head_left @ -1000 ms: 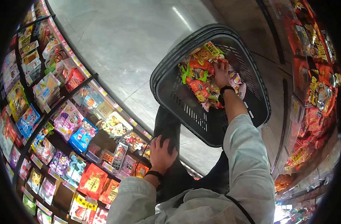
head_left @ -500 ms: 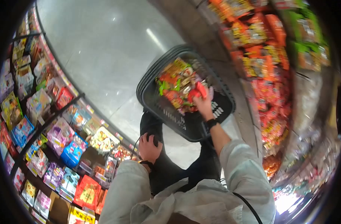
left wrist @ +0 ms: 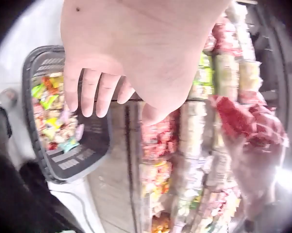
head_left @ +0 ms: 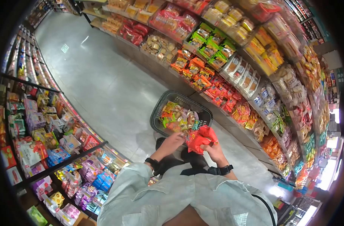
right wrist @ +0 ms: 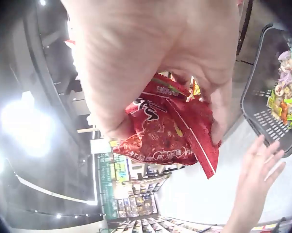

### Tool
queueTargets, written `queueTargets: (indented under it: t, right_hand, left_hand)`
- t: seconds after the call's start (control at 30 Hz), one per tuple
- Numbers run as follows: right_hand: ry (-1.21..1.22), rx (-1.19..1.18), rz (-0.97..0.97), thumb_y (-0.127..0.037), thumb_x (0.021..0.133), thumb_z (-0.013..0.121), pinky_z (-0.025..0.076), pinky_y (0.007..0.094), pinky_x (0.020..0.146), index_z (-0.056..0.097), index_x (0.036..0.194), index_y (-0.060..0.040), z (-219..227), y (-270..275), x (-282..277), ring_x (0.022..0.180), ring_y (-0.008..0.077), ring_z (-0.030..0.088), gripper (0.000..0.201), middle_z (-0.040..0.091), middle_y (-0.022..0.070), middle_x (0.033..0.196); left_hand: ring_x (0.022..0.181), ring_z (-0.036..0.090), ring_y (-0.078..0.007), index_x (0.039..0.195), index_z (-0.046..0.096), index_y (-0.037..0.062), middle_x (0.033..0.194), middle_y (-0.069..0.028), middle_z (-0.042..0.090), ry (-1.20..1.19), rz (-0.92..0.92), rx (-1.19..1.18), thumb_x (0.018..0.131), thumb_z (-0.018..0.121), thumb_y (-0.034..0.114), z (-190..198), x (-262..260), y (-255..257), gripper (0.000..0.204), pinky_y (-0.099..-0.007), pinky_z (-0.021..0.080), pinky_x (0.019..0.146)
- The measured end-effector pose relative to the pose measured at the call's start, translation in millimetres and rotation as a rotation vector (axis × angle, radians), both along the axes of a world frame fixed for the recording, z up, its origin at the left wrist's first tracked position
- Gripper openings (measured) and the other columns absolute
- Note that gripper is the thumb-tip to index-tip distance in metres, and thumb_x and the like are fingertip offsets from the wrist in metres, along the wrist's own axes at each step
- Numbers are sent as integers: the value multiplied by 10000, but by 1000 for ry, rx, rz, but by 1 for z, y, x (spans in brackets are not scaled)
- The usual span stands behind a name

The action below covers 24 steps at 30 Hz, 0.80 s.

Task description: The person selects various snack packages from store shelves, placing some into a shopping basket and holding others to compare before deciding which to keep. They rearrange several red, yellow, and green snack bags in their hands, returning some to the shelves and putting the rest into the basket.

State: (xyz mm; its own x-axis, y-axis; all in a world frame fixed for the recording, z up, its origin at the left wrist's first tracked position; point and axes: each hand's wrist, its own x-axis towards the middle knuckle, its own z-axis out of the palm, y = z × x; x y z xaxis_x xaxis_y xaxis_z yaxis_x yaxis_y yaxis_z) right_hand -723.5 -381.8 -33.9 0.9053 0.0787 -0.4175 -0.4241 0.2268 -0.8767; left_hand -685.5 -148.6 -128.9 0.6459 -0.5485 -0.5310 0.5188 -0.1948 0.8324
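Observation:
My right hand (head_left: 214, 151) grips red snack packets (head_left: 200, 139) in front of my body, on the near side of the basket. In the right wrist view, the thumb and fingers pinch a shiny red packet (right wrist: 160, 133) with white and black lettering. My left hand (head_left: 172, 143) is held out to the left of the packets with its fingers extended and nothing in them. The left wrist view shows that palm (left wrist: 136, 43) with the fingers straight. Beyond both hands stands a dark plastic basket (head_left: 154, 119), its bottom covered by a pile of small colourful snack packets (head_left: 177, 116).
Along the right run stepped shelves with orange packets (head_left: 194, 71), green packets (head_left: 211, 47) and red packets (head_left: 222, 94). On the left, a black-railed display (head_left: 59, 162) carries many bagged sweets. A grey floor aisle (head_left: 100, 71) stretches away between them.
My right hand has come out of the basket toward my body with the red packets. My left hand has lifted from my knee toward the basket. The view has tilted up along the aisle.

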Motion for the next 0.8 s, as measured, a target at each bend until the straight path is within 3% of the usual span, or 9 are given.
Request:
queueTargets:
  t: [0.07, 0.1, 0.2, 0.23, 0.33, 0.5, 0.8]
  right_hand:
    - [-41, 50, 42, 28, 803, 694, 447, 373, 1075, 415, 1457, -32, 26, 10, -17, 1261, 197, 546, 713, 547, 82, 1382]
    - [-49, 94, 49, 27, 798, 698, 444, 370, 1076, 411, 1462, -32, 32, 9, -27, 1264, 193, 541, 726, 540, 82, 1394]
    - [-98, 159, 192, 29, 804, 697, 426, 376, 1094, 405, 1467, -30, 51, -4, -48, 1283, 197, 525, 727, 534, 84, 1403]
    - [-168, 149, 237, 23, 806, 720, 405, 381, 1113, 387, 1483, -29, 65, -5, -55, 1312, 199, 497, 757, 513, 87, 1425]
    - [-241, 252, 317, 14, 806, 740, 385, 378, 1128, 363, 1502, -32, 66, -20, -88, 1330, 197, 473, 793, 487, 85, 1446]
    - [-285, 244, 371, -16, 821, 765, 411, 381, 1113, 325, 1528, -44, 69, -43, -139, 1330, 178, 477, 834, 482, 72, 1458]
    - [-286, 394, 85, -69, 839, 767, 445, 406, 1089, 350, 1525, -88, 52, -87, -195, 1318, 224, 519, 803, 524, 76, 1418]
  left_hand:
    - [1203, 598, -240, 1472, 407, 100, 1427, -153, 524, 203, 192, -301, 996, 516, 287, 35, -18, 2, 523, -417, 500, 1004]
    - [1278, 542, -259, 1515, 346, 129, 1516, -123, 421, 277, 209, -466, 1028, 447, 297, 50, -30, 4, 525, -470, 472, 1043]
    - [1282, 543, -271, 1526, 315, 133, 1501, -115, 433, 538, 324, -781, 1036, 424, 308, 114, -68, 0, 531, -502, 459, 1062]
    - [1294, 534, -287, 1521, 311, 142, 1488, -106, 443, 492, 343, -778, 1043, 431, 339, 121, -84, -3, 530, -531, 461, 1060]
    - [1295, 524, -287, 1517, 324, 156, 1500, -132, 431, 316, 398, -603, 1060, 445, 342, 134, -127, -16, 508, -499, 477, 1036]
    - [1246, 570, -258, 1431, 381, 141, 1411, -114, 514, 181, 566, -496, 1043, 508, 193, 147, -191, -52, 412, -480, 512, 1009]
    - [1192, 604, -251, 1382, 411, 98, 1300, -111, 578, 92, 653, -432, 1024, 517, 116, 162, -235, -54, 374, -466, 538, 969]
